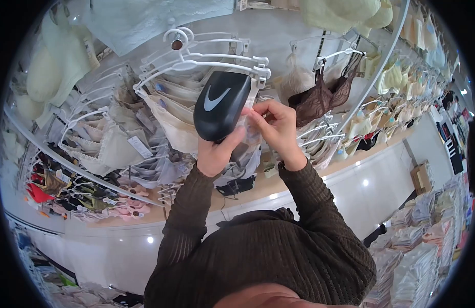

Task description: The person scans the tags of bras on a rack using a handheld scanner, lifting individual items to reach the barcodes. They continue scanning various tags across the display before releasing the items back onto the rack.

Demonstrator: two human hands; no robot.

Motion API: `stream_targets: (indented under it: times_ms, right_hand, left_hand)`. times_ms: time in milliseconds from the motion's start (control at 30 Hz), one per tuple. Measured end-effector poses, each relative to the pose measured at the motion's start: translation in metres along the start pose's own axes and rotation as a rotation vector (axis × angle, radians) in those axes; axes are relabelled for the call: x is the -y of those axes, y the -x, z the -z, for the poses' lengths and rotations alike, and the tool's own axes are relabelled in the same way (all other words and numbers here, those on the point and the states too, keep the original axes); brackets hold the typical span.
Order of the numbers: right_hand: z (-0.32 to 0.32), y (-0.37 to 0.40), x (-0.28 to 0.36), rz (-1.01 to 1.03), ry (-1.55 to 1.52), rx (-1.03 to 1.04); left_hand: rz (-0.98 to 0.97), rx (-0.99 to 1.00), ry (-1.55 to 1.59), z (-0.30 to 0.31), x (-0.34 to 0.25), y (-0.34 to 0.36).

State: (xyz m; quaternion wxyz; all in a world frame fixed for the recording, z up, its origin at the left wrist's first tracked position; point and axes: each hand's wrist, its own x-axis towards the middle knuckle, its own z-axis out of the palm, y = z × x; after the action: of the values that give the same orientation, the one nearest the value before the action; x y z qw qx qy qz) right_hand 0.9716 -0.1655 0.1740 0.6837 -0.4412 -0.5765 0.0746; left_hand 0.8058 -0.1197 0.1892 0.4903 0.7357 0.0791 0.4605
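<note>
Ribbed sleeves (309, 195) rise; left hand (214, 154) grips a black, white-swoosh device (219, 105), right hand (278, 128) pinches a tag (250, 132).

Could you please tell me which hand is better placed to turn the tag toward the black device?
Probably the right hand: its fingertips pinch the tag, while the left hand is full, gripping the black device.

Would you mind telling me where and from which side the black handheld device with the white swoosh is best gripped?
Probably by its lower end, coming from below. The black device is a smooth rounded oblong standing nearly upright; the left hand wraps that end, leaving its top free beside the tag pinched in the right hand.
</note>
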Motion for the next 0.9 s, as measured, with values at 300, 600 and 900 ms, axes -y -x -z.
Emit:
stream_targets:
  times_ms: [300,600,900]
  right_hand:
    - [0.0,-0.007,0.0,-0.014,-0.064,0.006]
    - [0.014,-0.045,0.033,0.012,-0.144,0.05]
    - [0.009,-0.057,0.038,0.075,0.087,-0.006]
  left_hand:
    - [-0.028,-0.081,0.029,-0.003,0.01,0.004]
    - [0.01,-0.025,0.131,-0.002,0.008,0.002]
    - [-0.003,-0.014,0.047,0.002,0.005,0.006]
